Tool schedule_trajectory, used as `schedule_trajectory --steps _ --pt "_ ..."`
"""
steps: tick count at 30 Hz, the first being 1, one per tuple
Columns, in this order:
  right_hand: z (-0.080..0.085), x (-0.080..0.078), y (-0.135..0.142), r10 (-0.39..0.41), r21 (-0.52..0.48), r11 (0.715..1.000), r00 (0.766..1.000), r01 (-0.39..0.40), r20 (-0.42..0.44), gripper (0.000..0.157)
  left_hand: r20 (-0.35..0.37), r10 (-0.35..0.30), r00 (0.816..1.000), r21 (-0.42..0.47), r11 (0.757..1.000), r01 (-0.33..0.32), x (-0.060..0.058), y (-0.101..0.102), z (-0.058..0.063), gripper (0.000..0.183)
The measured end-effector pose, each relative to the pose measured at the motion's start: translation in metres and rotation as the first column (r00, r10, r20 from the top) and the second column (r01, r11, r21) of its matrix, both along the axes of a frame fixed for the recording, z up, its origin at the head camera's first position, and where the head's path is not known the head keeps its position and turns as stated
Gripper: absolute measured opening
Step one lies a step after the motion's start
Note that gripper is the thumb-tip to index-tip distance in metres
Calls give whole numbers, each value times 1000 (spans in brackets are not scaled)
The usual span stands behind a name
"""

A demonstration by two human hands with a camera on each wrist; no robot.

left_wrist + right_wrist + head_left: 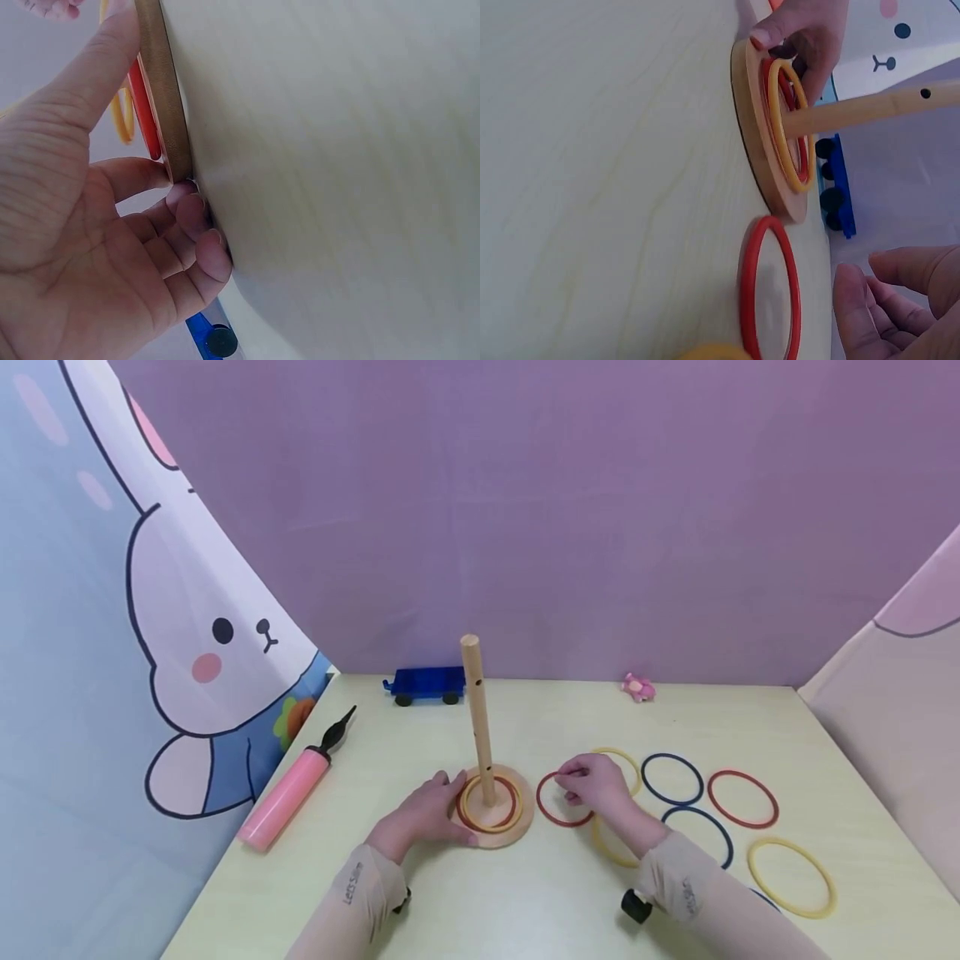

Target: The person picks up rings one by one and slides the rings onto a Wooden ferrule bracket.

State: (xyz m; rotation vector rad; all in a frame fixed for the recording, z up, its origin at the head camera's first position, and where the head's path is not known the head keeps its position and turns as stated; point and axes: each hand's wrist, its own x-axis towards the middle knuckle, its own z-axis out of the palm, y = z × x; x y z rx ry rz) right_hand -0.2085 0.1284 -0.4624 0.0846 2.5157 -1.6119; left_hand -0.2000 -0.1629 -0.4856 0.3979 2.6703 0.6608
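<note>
A wooden ring-toss stand [480, 727] stands upright, a red ring [803, 161] and a yellow ring [775, 124] lying around its peg on the round base [527, 802]. My left hand [431, 814] holds the base at its left edge, thumb and fingers curled about the rim, as the left wrist view shows. Just right of the stand, another red ring [542, 808] lies on the table. Over that ring is my right hand [600, 785], fingers loosely bent. The right wrist view shows a gap between its thumb and fingertips [849, 281], with nothing held.
Several yellow, blue and red rings lie to the right, among them a blue ring [701, 781] and a red ring [776, 807]. A pink hand pump [285, 797] lies far left. Along the back are a blue toy cart [427, 683] and a small pink toy [638, 687].
</note>
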Motion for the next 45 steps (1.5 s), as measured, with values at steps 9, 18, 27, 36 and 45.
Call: schedule_trajectory --steps 9,18,27,36,45 --pt "-3 2 22 -30 110 993 1000 31 -7 10 0 -7 1000 -5 1000 7 0 0 4 111" --pt "-13 1 38 -51 203 978 999 51 -9 7 23 10 1000 9 1000 -10 0 0 2 110" --pt "-20 -1 41 -64 255 965 998 69 -29 6 6 3 1000 0 1000 -3 -1 -1 0 110" --pt "-22 -1 39 -21 365 929 995 57 -102 6 1 -13 1000 -12 1000 13 -2 -1 -1 111" --pt "-20 0 36 36 478 877 987 43 -156 10 3 -11 1000 -13 1000 11 -2 -2 -1 111"
